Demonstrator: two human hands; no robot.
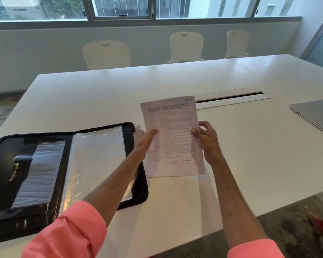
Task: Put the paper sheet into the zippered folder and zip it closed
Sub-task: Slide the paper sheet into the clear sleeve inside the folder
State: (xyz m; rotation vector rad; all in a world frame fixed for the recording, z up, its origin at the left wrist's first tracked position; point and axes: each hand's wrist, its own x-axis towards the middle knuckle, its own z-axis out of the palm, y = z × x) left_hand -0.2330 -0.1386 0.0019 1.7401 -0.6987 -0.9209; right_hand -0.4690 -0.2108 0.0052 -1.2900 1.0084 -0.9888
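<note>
White paper sheet (172,138) pinched between left hand (145,136) and right hand (206,136).

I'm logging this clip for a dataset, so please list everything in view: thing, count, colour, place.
Printed white paper sheet: one, white with dark text, held up over the table's middle.
Black zippered folder: one, black, lying open at the table's left, clear plastic sleeves inside.
White rectangular table: one, white, filling the scene, with a dark cable slot.
Silver closed laptop: one, silver, at the table's right edge.
Cream plastic chairs: three, cream, along the far side.
Windows: a row, on the far wall.
Left hand: one, pink sleeve, fingers on the sheet's left edge.
Right hand: one, pink sleeve, pinching the right edge.
</note>
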